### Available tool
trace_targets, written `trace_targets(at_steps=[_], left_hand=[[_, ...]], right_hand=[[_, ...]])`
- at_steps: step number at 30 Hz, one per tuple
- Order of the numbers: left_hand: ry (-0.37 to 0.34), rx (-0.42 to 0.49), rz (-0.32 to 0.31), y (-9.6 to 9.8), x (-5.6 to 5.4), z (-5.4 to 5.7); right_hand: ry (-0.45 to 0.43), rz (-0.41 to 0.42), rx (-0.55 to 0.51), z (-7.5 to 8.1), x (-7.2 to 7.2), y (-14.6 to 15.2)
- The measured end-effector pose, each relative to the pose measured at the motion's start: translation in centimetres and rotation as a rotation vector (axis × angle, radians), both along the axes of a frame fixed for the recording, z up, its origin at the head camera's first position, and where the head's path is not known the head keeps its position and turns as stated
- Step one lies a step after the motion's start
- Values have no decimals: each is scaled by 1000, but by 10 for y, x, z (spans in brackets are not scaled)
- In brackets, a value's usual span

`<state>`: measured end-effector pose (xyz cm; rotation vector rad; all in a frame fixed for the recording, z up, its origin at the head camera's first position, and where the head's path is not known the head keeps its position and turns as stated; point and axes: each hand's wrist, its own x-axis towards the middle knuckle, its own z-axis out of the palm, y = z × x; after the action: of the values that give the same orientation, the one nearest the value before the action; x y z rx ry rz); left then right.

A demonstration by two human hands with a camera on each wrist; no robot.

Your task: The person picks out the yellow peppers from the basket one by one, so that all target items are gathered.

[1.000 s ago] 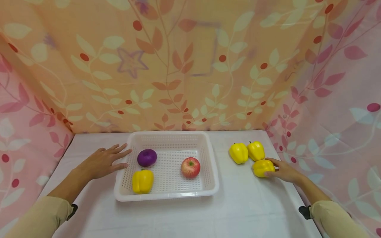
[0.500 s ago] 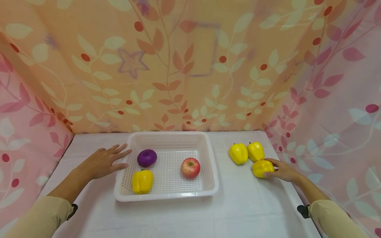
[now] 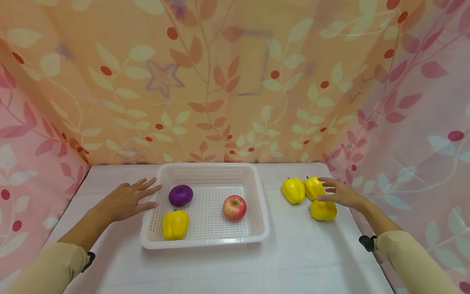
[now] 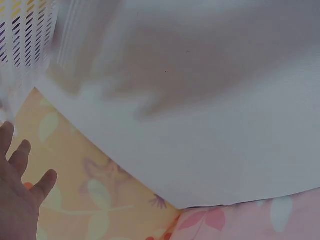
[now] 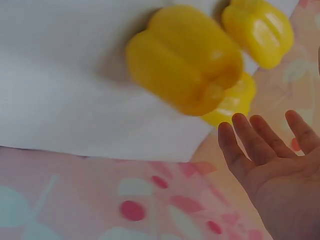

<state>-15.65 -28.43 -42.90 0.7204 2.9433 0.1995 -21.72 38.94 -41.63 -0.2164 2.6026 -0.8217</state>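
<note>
At the right of the table, my right hand (image 3: 341,194) has its fingers extended above the yellow bell peppers and holds nothing. The nearest bell pepper (image 3: 323,210) lies on its side just below the hand; in the right wrist view this bell pepper (image 5: 182,60) looks large and close. Behind it are a second bell pepper (image 3: 313,188), partly covered by my fingertips, and a third bell pepper (image 3: 293,190). My left hand (image 3: 126,200) is spread at the left rim of the white basket (image 3: 205,243), fingertips overlapping the rim in the head view.
Inside the basket are a purple onion-like vegetable (image 3: 180,195), a yellow bell pepper (image 3: 175,224) and a red apple (image 3: 234,208). A white cloth (image 3: 293,257) covers the table. Patterned curtains (image 3: 227,102) stand behind and at both sides.
My right hand has let go of the nearest yellow bell pepper and risen up and back from it. That pepper stays at about the same spot. The left hand has not moved.
</note>
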Motion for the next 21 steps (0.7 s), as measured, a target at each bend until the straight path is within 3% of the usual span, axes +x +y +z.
trace_targets(at_steps=[11,21], left_hand=[[4,9,2,-1,-1,-4],[-2,6,8,-2,-1,-5]], right_hand=[[95,157,-112,32,-20,-81],[142,426,-253,48,-23,-177]])
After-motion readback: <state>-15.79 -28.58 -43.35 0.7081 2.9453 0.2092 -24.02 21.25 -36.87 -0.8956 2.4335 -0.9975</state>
